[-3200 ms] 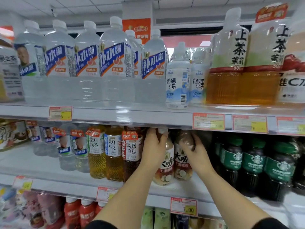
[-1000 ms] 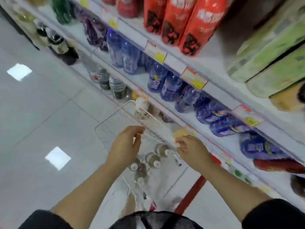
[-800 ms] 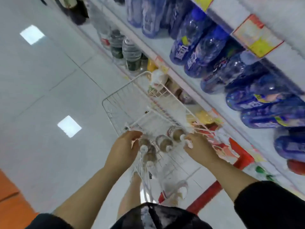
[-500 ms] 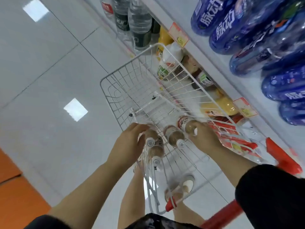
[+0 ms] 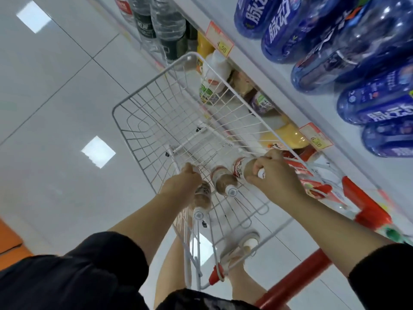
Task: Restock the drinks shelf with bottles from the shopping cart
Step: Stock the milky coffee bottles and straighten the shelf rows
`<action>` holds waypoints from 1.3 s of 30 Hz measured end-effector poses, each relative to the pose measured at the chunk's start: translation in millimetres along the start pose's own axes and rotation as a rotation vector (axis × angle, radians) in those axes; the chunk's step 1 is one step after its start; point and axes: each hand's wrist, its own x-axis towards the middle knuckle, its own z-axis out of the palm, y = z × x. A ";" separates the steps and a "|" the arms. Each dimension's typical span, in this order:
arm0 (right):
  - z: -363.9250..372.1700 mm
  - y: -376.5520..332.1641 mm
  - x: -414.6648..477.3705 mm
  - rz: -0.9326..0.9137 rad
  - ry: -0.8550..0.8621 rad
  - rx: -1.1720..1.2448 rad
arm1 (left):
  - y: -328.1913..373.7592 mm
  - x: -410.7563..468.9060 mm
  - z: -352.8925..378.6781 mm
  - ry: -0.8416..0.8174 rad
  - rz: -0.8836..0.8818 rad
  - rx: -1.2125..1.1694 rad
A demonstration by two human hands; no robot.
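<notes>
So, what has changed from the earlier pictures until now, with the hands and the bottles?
Both hands left the shelf and came down into the cart. The right hand now grips the right bottle near its cap; the left hand has closed over the left bottle. The middle bottle lies untouched, as before.

place: shop aisle | evidence: price tags (image 5: 220, 39) on shelf (image 5: 297, 101); rows of blue bottles (image 5: 288, 30); wire shopping cart (image 5: 161, 113)
</notes>
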 end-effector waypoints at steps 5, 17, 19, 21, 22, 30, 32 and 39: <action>-43.5 -20.7 -32.6 -0.098 0.095 0.092 | -3.5 -14.8 -33.2 0.135 0.108 -0.086; -230.5 -89.4 -175.6 -0.263 0.535 0.291 | 80.1 -215.3 -236.2 0.617 0.441 -0.422; -267.6 -100.5 -205.9 -0.300 0.625 0.338 | 94.5 -250.4 -265.3 0.705 0.496 -0.430; -302.4 -109.3 -237.0 -0.325 0.729 0.375 | 107.9 -281.0 -292.0 0.822 0.562 -0.413; -317.9 -111.8 -252.1 -0.337 0.784 0.388 | 114.8 -295.7 -303.9 0.876 0.602 -0.413; -394.9 -130.1 -351.6 -0.433 1.274 0.290 | 188.6 -382.9 -369.1 1.132 0.994 -0.542; -403.7 -132.0 -368.5 -0.438 1.440 0.218 | 208.6 -399.5 -377.7 1.153 1.093 -0.663; -431.0 -119.3 -393.3 -0.583 1.927 -0.098 | 264.7 -422.1 -388.4 1.233 1.357 -0.803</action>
